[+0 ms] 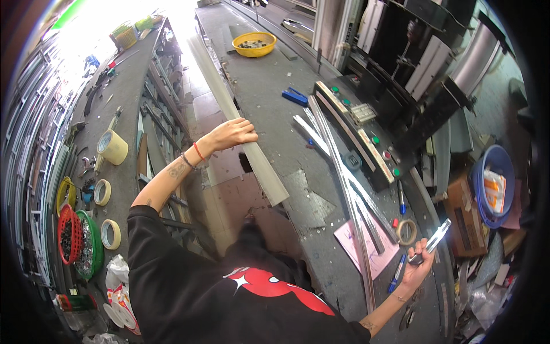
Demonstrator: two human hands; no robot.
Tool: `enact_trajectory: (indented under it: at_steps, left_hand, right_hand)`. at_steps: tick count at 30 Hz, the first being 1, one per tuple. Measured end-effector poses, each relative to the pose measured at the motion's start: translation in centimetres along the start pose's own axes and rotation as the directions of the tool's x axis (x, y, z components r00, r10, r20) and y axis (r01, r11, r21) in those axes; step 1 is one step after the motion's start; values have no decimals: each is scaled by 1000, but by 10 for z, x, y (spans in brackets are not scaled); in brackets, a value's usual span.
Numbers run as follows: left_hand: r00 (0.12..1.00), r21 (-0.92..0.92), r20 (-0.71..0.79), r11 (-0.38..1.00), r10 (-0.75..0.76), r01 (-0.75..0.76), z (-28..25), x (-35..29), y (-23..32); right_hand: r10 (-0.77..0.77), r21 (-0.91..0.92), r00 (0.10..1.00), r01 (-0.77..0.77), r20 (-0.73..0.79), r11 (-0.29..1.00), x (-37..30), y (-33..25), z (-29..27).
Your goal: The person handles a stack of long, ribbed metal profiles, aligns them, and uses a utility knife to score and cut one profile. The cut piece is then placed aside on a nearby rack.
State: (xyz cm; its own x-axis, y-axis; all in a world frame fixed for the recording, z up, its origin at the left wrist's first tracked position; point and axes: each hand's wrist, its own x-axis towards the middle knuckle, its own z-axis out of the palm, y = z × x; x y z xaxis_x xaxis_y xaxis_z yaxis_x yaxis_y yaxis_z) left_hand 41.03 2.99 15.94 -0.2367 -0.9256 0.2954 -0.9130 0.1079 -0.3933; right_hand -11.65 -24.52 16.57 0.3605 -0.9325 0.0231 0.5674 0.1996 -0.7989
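My left hand (234,135) is closed over a long pale beige profile bar (264,175). The bar runs from the far end of the walkway along the left edge of the grey workbench (269,103). At the bench's right side, my right hand (421,265) grips a narrow shiny silver-and-black object (439,235); glare hides its exact kind. Close to this hand are a roll of tape (407,232), a blue marker (397,273) and a pink sheet of paper (349,241). Several silver metal strips (344,189) lie partly across the paper.
A yellow basket (254,45) of small parts stands far up the bench, with a blue stapler-like tool (295,96) nearer. A machine with green buttons (375,140) borders the right. On the left bench (123,86) are tape rolls (110,234) and red (69,234) and green baskets (90,245).
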Motion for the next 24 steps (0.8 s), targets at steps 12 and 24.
enact_trajectory:
  at_steps: [12, 24]
  left_hand:
    - [971, 53, -6, 970, -237, 237, 64, -104, -188]
    - [978, -63, 83, 978, -191, 196, 173, -192, -364]
  right_hand:
    - [549, -593, 645, -180, 532, 785, 46, 273, 263]
    - [75, -812, 811, 568, 580, 136, 175, 464, 463]
